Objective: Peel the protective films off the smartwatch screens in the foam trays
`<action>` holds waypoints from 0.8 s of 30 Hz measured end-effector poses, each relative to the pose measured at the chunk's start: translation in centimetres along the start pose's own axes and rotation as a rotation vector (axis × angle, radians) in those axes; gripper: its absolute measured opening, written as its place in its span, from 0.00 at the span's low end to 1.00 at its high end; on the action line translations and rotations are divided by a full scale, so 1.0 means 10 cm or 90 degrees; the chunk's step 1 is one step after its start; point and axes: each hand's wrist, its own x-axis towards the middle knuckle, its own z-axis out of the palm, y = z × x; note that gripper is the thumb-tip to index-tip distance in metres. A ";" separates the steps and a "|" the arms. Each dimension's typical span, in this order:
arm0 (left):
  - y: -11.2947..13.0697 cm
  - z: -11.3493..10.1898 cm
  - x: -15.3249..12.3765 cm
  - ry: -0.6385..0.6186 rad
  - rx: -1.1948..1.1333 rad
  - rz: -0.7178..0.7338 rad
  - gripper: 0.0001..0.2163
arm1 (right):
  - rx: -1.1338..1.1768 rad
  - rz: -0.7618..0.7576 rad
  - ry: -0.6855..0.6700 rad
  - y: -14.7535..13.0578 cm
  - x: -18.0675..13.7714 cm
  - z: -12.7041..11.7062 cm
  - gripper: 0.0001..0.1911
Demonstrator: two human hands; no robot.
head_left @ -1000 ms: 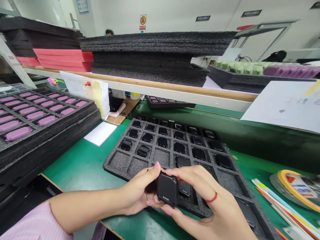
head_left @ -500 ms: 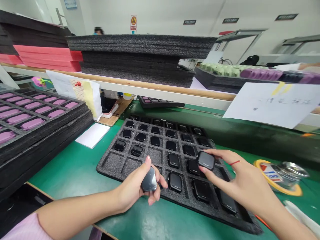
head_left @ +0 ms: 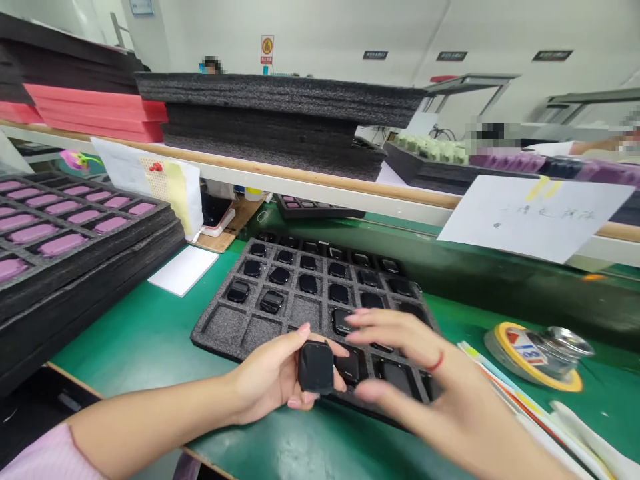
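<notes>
The fingers (head_left: 338, 383) of the left hand (head_left: 267, 377) are curling closed around a square black watch body (head_left: 316, 367), gripping it between the thumb and fingertips, while the fingers (head_left: 385, 325) of the right hand (head_left: 415, 377) are staying spread open, holding nothing.

A green workbench mat (head_left: 130, 340) is stretching beneath and beyond both sets of fingers. Directly under them, a black foam tray (head_left: 215, 327) is lying on the mat, its compartments reaching away from the fingers. Left of the fingers, a tall stack of foam trays (head_left: 90, 267) is standing on the bench, carrying rows of pink moulded pieces (head_left: 61, 245). Far beyond the fingers, a stack of dark foam sheets (head_left: 280, 127) is resting on a wooden-edged shelf (head_left: 300, 177). Up and right of the fingers, a handwritten paper sign (head_left: 535, 217) is hanging from the shelf edge. Right of the fingers, a yellow-rimmed tape roll (head_left: 533, 357) is lying on the mat. Left of the fingers, a white paper pad (head_left: 183, 271) is lying flat.

Smaller black watch bodies (head_left: 339, 293) are sitting in the tray's cells just beyond the fingers. The right fingertips are hovering close above one, and whether they touch it cannot be told.
</notes>
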 end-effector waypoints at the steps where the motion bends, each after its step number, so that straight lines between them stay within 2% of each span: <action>1: -0.01 -0.01 0.01 -0.003 -0.030 0.003 0.30 | 0.008 -0.037 -0.019 -0.13 0.07 0.08 0.17; 4: -0.04 -0.02 0.02 -0.007 -0.087 0.025 0.29 | 0.035 -0.092 -0.035 -0.31 0.18 0.27 0.10; 6: -0.04 -0.02 0.03 -0.014 -0.104 0.039 0.29 | 0.079 -0.076 -0.020 -0.32 0.21 0.35 0.06; 10: -0.05 -0.01 0.02 -0.033 -0.128 0.052 0.26 | 0.165 -0.043 0.059 -0.28 0.26 0.37 0.05; 12: -0.05 -0.01 0.01 -0.042 -0.127 0.045 0.26 | 0.210 0.009 0.127 -0.27 0.26 0.33 0.05; 15: -0.04 -0.01 -0.01 -0.045 -0.108 0.034 0.27 | 0.308 0.141 0.249 -0.21 0.22 0.28 0.07; 18: -0.02 -0.01 -0.01 -0.053 -0.113 0.035 0.26 | 0.397 0.251 0.322 -0.13 0.15 0.27 0.08; 20: -0.01 -0.01 -0.02 -0.056 -0.119 0.036 0.26 | 0.423 0.280 0.345 -0.10 0.13 0.27 0.07; 24: -0.01 -0.01 -0.02 -0.058 -0.123 0.039 0.26 | 0.432 0.248 0.347 -0.10 0.13 0.26 0.08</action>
